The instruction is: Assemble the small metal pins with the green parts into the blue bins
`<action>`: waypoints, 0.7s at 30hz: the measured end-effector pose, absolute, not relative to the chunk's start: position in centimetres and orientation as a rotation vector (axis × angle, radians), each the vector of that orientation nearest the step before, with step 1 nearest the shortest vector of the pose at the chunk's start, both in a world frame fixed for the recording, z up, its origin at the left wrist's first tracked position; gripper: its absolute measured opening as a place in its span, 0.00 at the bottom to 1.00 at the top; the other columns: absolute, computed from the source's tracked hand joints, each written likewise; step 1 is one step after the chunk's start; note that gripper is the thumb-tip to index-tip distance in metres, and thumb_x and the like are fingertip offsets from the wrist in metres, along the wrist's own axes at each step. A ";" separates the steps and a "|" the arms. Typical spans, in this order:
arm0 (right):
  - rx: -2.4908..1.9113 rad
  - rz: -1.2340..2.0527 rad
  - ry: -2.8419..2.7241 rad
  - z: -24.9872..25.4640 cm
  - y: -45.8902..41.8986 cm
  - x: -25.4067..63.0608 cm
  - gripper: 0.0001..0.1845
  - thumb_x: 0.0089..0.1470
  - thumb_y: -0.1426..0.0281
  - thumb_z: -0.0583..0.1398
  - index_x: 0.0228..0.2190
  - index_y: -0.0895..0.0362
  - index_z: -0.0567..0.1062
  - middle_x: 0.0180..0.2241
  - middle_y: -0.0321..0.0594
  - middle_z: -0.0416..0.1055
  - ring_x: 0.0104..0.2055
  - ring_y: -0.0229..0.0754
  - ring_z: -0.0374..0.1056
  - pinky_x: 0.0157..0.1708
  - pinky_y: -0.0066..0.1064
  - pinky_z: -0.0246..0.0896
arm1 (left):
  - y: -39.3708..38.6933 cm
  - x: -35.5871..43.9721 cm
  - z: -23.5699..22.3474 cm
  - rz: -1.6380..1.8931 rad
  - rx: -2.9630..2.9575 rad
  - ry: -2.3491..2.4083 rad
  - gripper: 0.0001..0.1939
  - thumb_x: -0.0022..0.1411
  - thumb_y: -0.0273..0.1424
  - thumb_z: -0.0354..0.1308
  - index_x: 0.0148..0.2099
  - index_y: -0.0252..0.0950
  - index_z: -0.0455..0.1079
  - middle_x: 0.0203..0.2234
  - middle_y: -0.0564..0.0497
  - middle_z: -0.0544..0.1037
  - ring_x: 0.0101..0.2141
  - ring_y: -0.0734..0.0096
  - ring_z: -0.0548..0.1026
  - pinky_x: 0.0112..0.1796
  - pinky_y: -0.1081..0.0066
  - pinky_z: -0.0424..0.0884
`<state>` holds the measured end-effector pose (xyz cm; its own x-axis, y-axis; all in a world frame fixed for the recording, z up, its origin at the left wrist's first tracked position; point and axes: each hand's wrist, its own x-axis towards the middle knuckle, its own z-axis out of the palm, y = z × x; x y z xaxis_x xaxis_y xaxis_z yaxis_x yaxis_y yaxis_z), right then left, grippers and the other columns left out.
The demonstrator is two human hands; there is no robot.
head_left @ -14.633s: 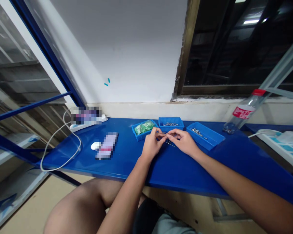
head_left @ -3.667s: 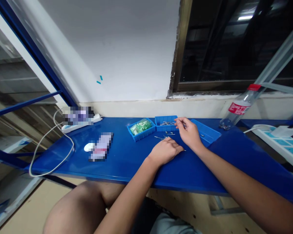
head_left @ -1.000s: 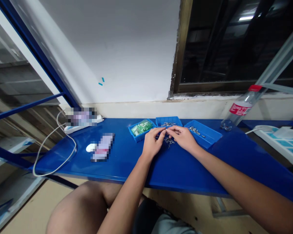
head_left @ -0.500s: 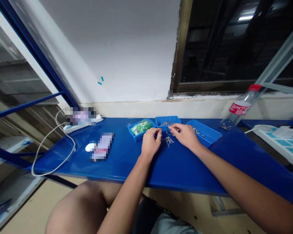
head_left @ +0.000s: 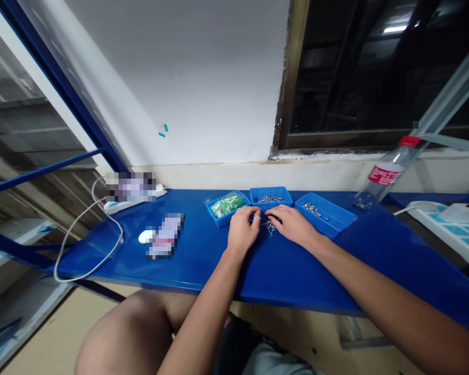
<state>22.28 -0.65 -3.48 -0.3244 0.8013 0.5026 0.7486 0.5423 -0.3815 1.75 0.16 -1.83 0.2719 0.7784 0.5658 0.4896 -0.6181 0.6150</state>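
Note:
My left hand and my right hand rest close together on the blue table. Between them lies a small heap of thin metal pins. The fingers of both hands curl down onto the pins; what they pinch is too small to make out. Just beyond stand three blue trays: the left tray with green parts, the middle tray with metal pins, the right tray with small metal pieces.
A clear plastic bottle leans at the back right. A white power strip lies at the far right. At the left are a white mouse-like object, a blurred box and a white cable.
Both hands have lowered from a raised pinch above the pins to the tabletop, closing in around the heap. The trays and bottle have not moved.

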 end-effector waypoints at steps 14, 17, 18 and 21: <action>-1.101 0.477 -1.636 -2.2 -2.2 20.6 0.07 0.59 0.65 0.64 0.38 0.53 0.78 0.41 0.41 0.78 0.38 0.45 0.77 0.41 0.38 0.77 | -0.6 1.8 -1.3 1.148 2.095 0.979 0.15 0.73 0.40 0.56 0.53 0.40 0.80 0.45 0.49 0.86 0.42 0.60 0.85 0.45 0.64 0.80; -1.093 0.477 -1.624 -2.5 -2.3 20.4 0.05 0.58 0.65 0.64 0.37 0.52 0.77 0.39 0.40 0.78 0.39 0.45 0.78 0.43 0.39 0.78 | -0.4 1.9 -1.5 1.153 2.041 0.966 0.13 0.71 0.38 0.60 0.52 0.40 0.81 0.47 0.48 0.86 0.43 0.58 0.85 0.46 0.62 0.81; -1.100 0.465 -1.628 -2.5 -2.3 20.4 0.05 0.58 0.65 0.64 0.37 0.52 0.77 0.39 0.40 0.79 0.39 0.45 0.78 0.44 0.40 0.78 | -0.3 1.9 -1.6 1.164 2.024 0.971 0.13 0.70 0.37 0.61 0.51 0.39 0.81 0.46 0.48 0.86 0.43 0.58 0.85 0.46 0.62 0.81; -1.129 0.474 -1.630 -2.4 -2.4 20.3 0.07 0.59 0.64 0.64 0.38 0.52 0.78 0.41 0.41 0.80 0.38 0.45 0.78 0.44 0.41 0.78 | 0.0 1.8 -1.7 1.225 1.975 0.982 0.10 0.69 0.33 0.62 0.49 0.39 0.82 0.44 0.48 0.86 0.42 0.59 0.85 0.46 0.62 0.82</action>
<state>20.34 -2.35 -2.40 -0.0057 0.8500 0.5267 0.4351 0.4764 -0.7640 1.82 -0.01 -1.73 0.2974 0.8344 0.4641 0.2716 -0.5400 0.7966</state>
